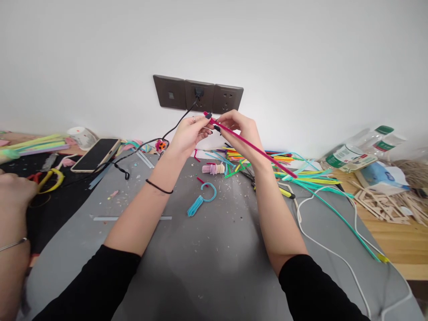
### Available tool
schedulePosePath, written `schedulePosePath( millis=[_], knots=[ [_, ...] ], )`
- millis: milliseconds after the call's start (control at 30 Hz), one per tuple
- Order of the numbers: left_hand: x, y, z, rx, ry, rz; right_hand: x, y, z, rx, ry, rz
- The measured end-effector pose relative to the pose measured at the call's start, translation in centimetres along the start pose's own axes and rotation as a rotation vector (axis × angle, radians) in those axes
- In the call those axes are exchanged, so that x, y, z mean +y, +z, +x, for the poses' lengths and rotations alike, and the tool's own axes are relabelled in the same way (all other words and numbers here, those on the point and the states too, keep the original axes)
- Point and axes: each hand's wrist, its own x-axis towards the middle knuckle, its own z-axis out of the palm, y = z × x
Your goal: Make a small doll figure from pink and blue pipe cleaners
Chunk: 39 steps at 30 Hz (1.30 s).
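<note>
A dark pink pipe cleaner (252, 146) is held up in front of the wall, slanting down to the right. Near its upper end, my left hand (191, 133) pinches it between thumb and fingers. Close beside that grip, my right hand (238, 127) has its fingers bent round the same pipe cleaner, partly hidden behind it. On the grey mat below lies a blue pipe cleaner piece (202, 199) with a curled hook and a folded bundle. A pink and cream pipe cleaner roll (213, 168) sits behind it.
Many coloured pipe cleaners (314, 180) lie at the back right, with yellow-handled pliers (286, 191) and a white cable (329, 245). Plastic bottles (347, 156) and wooden sticks (388, 205) are farther right. At left are a phone (96, 155), scissors (50, 180) and another person's hand (15, 189).
</note>
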Motion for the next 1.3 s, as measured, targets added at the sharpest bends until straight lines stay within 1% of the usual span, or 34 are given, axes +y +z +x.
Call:
schedulePosePath(
  millis=[200, 400, 567, 667, 800, 933, 1000, 1167, 1300],
  knots=[
    [-0.1, 0.1, 0.0, -0.006, 0.003, 0.013, 0.0, 0.0, 0.1, -0.002, 0.03, -0.006],
    [0.0, 0.1, -0.2, -0.061, 0.035, 0.127, 0.5, -0.2, 0.2, -0.036, 0.048, 0.009],
    [0.4, -0.1, -0.4, -0.15, 0.056, 0.261, 0.8, -0.5, 0.2, -0.07, 0.101, 0.038],
    [0.7, -0.3, -0.6, -0.216, 0.076, 0.324, 0.8, -0.6, 0.2, -0.089, 0.122, 0.098],
    [0.9, -0.5, -0.8, -0.284, 0.105, 0.348, 0.7, -0.7, 0.2, -0.126, 0.152, 0.188],
    [1.2, -0.4, -0.9, -0.343, 0.12, 0.361, 0.8, -0.9, 0.2, -0.126, 0.175, 0.207],
    [1.4, -0.4, -1.1, -0.368, 0.116, 0.39, 0.9, -1.0, 0.3, -0.122, 0.165, 0.208],
    [2.0, -0.4, -1.4, -0.411, 0.102, 0.487, 1.3, -0.8, 0.3, -0.129, 0.086, 0.255],
    [2.0, -0.2, -1.5, -0.425, 0.055, 0.495, 1.6, -0.7, 0.4, -0.132, 0.054, 0.258]
  ],
)
